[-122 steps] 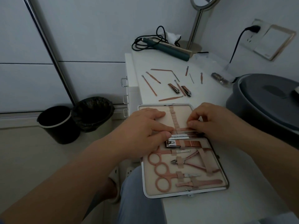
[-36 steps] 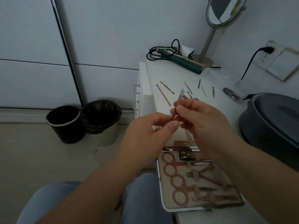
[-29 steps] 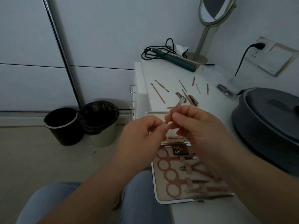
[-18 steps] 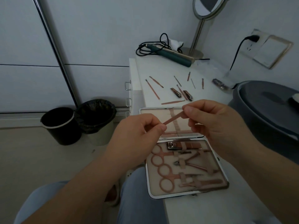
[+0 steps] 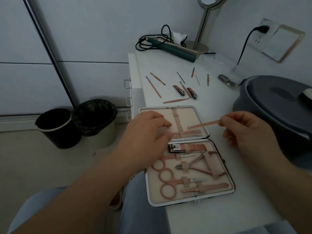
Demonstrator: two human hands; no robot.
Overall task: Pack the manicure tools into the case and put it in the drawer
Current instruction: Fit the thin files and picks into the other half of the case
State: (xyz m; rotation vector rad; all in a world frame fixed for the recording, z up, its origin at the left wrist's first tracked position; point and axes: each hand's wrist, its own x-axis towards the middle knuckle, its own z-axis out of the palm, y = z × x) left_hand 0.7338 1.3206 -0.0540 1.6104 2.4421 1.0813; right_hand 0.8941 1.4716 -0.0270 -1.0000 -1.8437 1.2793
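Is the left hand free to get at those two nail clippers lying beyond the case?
Probably yes: the left hand holds nothing, and only the flat open case lies between it and the nail clippers.

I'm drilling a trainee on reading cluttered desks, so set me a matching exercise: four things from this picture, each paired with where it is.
Things:
1. pink stick tool
2. scissors
3. two nail clippers
4. black bins

Places:
A. strapped in the near half of the open case
B. on the floor left of the desk
C. pinched in the right hand over the far half of the case
D. loose on the desk beyond the case

Pairs: 1-C, 2-A, 3-D, 4-B
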